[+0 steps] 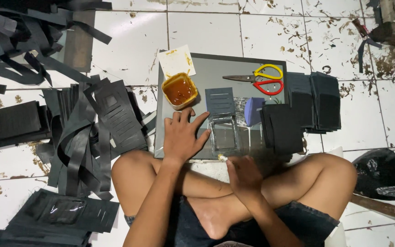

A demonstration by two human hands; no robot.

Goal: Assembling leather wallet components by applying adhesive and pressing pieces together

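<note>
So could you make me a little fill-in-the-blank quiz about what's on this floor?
1. The scissors have one yellow handle and one ____ handle.
2. The small tub of brown glue lies at the board's upper ____ corner.
3. The left hand rests flat on the ____.
4. The right hand pinches a small ____ near the board's front edge.

Missing words: red; left; board; brush

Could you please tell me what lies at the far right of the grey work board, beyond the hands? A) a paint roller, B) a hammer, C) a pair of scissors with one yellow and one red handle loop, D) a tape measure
C: a pair of scissors with one yellow and one red loop lies on the grey board, blades pointing left towards the tub of amber glue.
</note>
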